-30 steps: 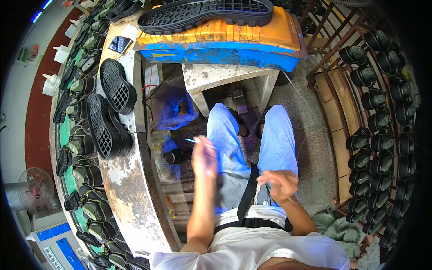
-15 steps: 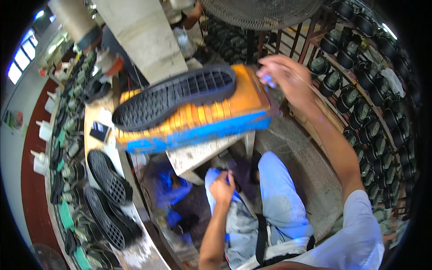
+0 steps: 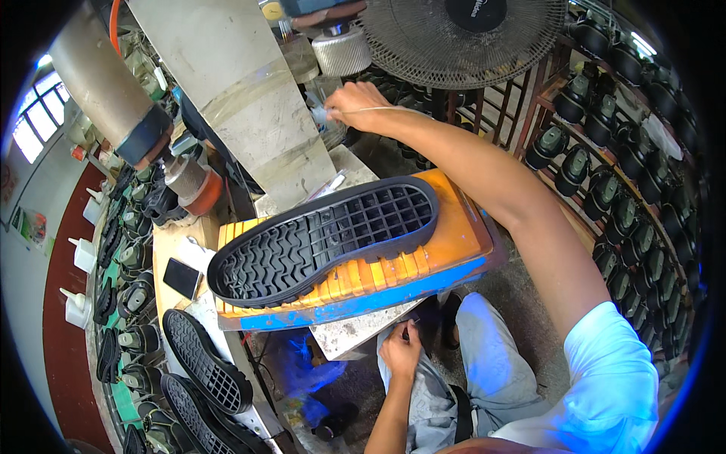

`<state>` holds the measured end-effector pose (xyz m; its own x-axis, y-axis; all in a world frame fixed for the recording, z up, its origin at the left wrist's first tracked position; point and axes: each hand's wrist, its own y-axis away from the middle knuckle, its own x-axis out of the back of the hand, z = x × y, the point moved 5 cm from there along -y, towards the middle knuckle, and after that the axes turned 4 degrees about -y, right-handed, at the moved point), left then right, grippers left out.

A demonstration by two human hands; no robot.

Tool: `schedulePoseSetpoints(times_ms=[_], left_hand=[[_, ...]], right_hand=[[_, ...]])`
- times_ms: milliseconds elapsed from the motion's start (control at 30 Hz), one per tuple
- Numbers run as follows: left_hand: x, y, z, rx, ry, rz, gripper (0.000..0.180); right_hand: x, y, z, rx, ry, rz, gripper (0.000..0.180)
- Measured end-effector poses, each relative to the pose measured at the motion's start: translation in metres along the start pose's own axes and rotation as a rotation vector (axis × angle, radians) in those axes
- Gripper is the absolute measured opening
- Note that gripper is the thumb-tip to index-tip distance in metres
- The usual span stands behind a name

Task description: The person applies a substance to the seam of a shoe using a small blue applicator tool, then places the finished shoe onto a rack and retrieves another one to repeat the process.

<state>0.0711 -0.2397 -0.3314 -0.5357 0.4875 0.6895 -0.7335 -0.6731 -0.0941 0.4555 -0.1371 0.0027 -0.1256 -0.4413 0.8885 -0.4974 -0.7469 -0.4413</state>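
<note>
Black shoe sole (image 3: 325, 242): wavy tread at the forefoot, square grid at the heel. Supporting block (image 3: 454, 242): orange ribbed top, blue lower band. Two more black soles (image 3: 206, 362), fine grid tread. Sleeve (image 3: 616, 371): light blue. Trousers (image 3: 491, 363): pale grey-blue. Fan grille (image 3: 461, 38): dark grey.

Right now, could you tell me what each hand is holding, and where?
Left hand pinches a thin dark tool at its lower end; right hand grips something small, unclear.

- Your right hand (image 3: 361, 106) sits hemmed between the grey column (image 3: 249, 113) and the fan (image 3: 461, 38).
- The black sole (image 3: 325, 238) covers the orange block (image 3: 454, 234).
</note>
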Motion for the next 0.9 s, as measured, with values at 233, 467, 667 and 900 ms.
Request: schedulePoseSetpoints(times_ms=[233,467,667,900], left_hand=[[0.003,-0.003,-0.008,-0.007,-0.034,0.018,0.027],[0.013,0.009,0.0,-0.023,-0.025,0.054,0.03],[0.035,0.038,-0.026,0.002,0.119,0.132,0.031],[0.112,0.089,-0.021,0.149,0.597,0.614,0.018]], right_hand=[[0.019,0.011,-0.007,-0.007,-0.124,0.052,0.023],[0.084,0.049,-0.002,0.017,-0.189,0.357,0.022],[0.185,0.256,-0.1,0.517,-0.084,0.871,0.021],[0.076,0.412,-0.212,0.908,-0.291,0.512,0.024]])
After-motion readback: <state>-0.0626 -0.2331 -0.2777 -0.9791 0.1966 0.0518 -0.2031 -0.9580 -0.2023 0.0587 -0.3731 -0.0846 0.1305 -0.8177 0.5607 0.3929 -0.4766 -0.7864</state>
